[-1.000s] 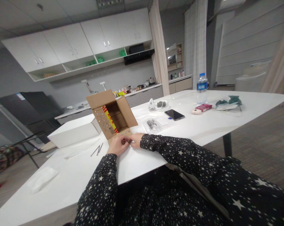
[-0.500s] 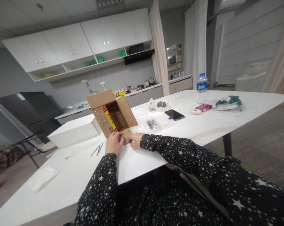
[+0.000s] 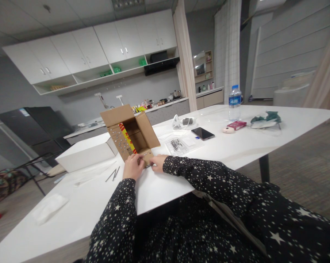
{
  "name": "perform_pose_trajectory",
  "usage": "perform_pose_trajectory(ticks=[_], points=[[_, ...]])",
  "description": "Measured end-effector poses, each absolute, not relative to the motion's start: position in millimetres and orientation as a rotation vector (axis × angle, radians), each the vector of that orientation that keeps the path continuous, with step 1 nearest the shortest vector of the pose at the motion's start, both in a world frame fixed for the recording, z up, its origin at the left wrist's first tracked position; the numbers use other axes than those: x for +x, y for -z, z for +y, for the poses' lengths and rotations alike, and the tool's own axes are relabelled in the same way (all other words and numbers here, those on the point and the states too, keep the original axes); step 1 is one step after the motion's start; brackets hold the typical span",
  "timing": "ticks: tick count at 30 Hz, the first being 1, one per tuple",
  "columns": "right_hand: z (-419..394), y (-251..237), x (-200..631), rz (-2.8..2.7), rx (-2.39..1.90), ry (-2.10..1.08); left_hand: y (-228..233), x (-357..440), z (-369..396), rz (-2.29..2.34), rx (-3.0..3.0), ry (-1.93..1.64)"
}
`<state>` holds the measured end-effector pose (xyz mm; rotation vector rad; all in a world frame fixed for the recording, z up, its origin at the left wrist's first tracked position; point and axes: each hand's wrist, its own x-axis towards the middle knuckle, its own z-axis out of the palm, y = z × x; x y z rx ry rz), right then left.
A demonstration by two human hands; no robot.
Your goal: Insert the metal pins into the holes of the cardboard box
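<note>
An open brown cardboard box (image 3: 132, 136) lies on its side on the white table (image 3: 165, 182), its flaps studded with rows of small metal pieces. My left hand (image 3: 132, 166) rests against the box's lower front flap, fingers curled on its edge. My right hand (image 3: 158, 162) sits just to the right of it, pinching a small thin metal piece by the flap. Both sleeves are black with white stars.
A white box (image 3: 84, 154) stands left of the cardboard box, with two metal rods (image 3: 112, 174) in front of it and a folded cloth (image 3: 48, 208) nearer left. Further right lie a bag of small parts (image 3: 177, 145), a phone (image 3: 202, 133), a water bottle (image 3: 234, 103), a red packet (image 3: 236, 125).
My left hand has moved up from meeting the right hand on the table onto the box's front flap. The right hand stays almost where it was.
</note>
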<state>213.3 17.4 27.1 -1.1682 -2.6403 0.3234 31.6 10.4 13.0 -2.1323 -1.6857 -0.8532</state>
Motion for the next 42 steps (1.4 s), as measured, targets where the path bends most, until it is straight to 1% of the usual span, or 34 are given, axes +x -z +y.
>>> perform_pose_trajectory(ticks=[22, 26, 33, 42], points=[[19.0, -25.1, 213.3, -2.635, -1.164, -0.290, -12.5, 30.5, 13.6, -1.675, -2.133, 0.992], [19.0, -23.9, 211.2, -2.621, -1.190, -0.279, -11.7, 30.0, 13.7, -1.693, -2.082, 0.937], [17.4, -23.9, 208.9, -2.616, -1.210, -0.254, -10.4, 26.4, 11.9, -1.879, -1.929, 0.733], [17.3, -24.6, 209.2, -2.608, -1.229, -0.263, -11.7, 28.6, 11.1, -1.871, -1.953, 0.711]])
